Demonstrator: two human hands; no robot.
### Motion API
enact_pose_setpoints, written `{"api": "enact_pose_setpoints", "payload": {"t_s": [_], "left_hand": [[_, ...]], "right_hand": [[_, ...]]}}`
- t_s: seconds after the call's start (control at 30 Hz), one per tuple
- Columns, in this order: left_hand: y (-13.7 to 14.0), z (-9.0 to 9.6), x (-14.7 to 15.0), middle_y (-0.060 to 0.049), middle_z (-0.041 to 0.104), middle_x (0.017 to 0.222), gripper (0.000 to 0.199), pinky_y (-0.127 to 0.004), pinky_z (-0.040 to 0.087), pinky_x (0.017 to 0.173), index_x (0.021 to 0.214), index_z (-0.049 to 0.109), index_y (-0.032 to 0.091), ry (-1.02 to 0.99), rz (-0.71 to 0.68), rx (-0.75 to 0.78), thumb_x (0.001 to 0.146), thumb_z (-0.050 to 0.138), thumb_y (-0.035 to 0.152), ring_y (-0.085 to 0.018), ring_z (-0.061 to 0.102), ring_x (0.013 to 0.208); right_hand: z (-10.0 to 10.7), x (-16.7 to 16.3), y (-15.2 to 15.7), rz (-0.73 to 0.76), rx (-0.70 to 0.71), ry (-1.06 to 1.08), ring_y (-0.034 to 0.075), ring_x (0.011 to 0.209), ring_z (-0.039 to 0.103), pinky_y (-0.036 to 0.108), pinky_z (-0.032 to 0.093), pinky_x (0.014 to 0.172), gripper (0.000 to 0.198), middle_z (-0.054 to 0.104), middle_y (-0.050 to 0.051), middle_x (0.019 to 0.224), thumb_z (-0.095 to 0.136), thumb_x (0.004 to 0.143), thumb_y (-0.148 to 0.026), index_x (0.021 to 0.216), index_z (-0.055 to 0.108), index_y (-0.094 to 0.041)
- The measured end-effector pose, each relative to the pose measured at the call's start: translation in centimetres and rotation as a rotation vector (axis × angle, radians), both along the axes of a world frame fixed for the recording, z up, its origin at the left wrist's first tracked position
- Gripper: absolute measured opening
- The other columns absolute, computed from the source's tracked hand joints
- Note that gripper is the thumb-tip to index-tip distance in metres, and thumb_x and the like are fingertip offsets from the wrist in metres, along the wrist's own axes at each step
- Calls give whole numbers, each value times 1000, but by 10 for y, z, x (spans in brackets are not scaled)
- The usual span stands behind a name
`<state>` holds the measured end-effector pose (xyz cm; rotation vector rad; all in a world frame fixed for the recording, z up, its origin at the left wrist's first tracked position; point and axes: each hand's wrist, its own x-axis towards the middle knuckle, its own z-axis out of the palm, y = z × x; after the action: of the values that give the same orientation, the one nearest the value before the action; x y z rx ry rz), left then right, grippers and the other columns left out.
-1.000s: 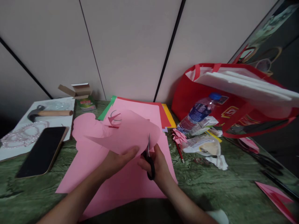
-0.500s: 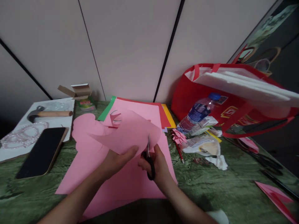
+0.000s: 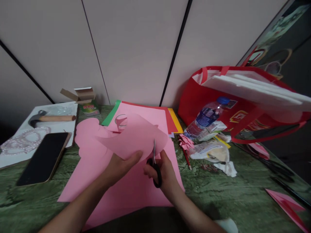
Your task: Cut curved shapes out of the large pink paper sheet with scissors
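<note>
A curved piece of pink paper (image 3: pixel 138 134) is gripped along its lower edge by my left hand (image 3: pixel 125 165), thumb on top and the other fingers hidden beneath. My right hand (image 3: pixel 165 173) holds black-handled scissors (image 3: pixel 157 174), fingers through the loops. Their blades point away from me and lie at the paper's right part, where the sheet is cut into. Under both hands spread larger pink sheets (image 3: pixel 131 194). To the left lies a pink paper shape with a scalloped outline (image 3: pixel 88 132).
Left are a phone (image 3: pixel 43 158), a hammer (image 3: pixel 55 118), bead strings (image 3: pixel 26 139) and an opened small box (image 3: pixel 89 105). Right stand a water bottle (image 3: pixel 206 115) and a red bag (image 3: pixel 191 100), near a pencil (image 3: pixel 187 159), a crumpled plastic wrapper (image 3: pixel 211 150) and folded pink paper (image 3: pixel 286 204).
The pink paper piece has turned and shifted slightly, its left tip moving right. The scissors and both hands have barely moved.
</note>
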<state>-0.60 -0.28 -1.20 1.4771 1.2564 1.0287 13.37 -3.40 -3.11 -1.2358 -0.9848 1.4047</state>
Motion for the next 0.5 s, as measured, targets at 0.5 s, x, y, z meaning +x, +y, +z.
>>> {"api": "enact_pose_setpoints", "payload": {"t_s": [0.5], "left_hand": [[1,-2,-1,-9,68,97,36,-38,51,77,106,57,17,17,19,12,75,56,34,-25,62,92]], "right_hand": [[-2,1,1,-15,-15,-31,13,41,51,22,36,38,45,51,-7,51,68,57,-28,89,37,-22]]}}
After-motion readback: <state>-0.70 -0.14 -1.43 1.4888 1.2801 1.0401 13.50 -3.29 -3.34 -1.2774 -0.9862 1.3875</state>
